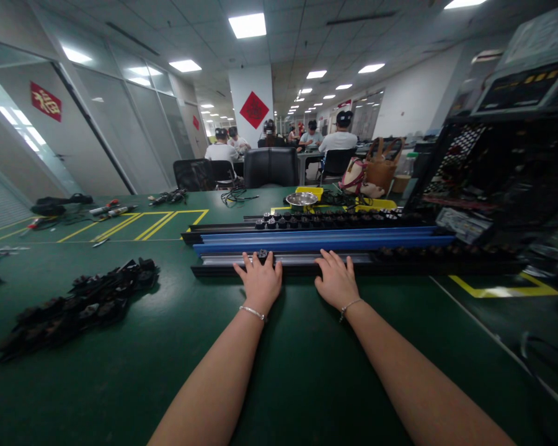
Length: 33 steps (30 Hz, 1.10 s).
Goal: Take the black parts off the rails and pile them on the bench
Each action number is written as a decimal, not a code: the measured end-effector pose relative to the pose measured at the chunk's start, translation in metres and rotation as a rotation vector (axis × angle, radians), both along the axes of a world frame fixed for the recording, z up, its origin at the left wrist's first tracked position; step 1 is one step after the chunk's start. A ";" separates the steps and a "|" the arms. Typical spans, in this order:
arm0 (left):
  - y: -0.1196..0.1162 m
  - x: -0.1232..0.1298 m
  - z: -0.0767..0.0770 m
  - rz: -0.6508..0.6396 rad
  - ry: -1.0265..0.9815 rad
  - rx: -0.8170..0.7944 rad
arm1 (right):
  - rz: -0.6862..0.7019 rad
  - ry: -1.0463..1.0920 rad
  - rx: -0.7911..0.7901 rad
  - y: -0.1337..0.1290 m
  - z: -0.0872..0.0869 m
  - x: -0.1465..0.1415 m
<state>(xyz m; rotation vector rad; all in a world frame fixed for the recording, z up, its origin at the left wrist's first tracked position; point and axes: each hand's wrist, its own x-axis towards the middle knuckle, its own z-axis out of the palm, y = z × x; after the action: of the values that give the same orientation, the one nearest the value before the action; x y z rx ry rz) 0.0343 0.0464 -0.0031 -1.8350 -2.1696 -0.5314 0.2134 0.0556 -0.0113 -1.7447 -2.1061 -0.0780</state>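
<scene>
Several long rails lie side by side across the green table. My left hand (260, 280) rests on the near black rail (297, 270), its fingers spread around a small black part (262, 254) seated in the rail. Further right, my right hand (337, 279) lies on the same rail with its fingers apart. Behind it runs a blue rail (325, 238). A row of black parts (307, 221) sits along the far rail, and more dark parts (413, 253) line the near rail's right portion.
Black parts (88, 303) are piled on the green table (177, 365) at left. A metal bowl (301, 199) and yellow trays stand beyond the rails. An open equipment case (502, 167) rises at right. Cables, tools and bags lie further back; people sit in the background.
</scene>
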 end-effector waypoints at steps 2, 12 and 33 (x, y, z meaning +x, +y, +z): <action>0.001 -0.002 0.000 0.017 -0.011 -0.010 | -0.006 0.002 0.002 0.000 0.000 0.000; 0.002 -0.011 0.003 0.043 -0.035 -0.003 | 0.000 0.005 -0.012 0.000 0.001 0.000; 0.004 -0.027 0.000 0.093 -0.057 0.037 | -0.003 -0.001 0.009 0.001 -0.002 0.000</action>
<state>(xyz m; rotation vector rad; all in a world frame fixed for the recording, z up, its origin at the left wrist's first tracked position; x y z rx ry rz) 0.0077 0.0502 -0.0033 -1.7102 -2.2534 -0.6064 0.2135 0.0568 -0.0134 -1.7426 -2.1010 -0.0897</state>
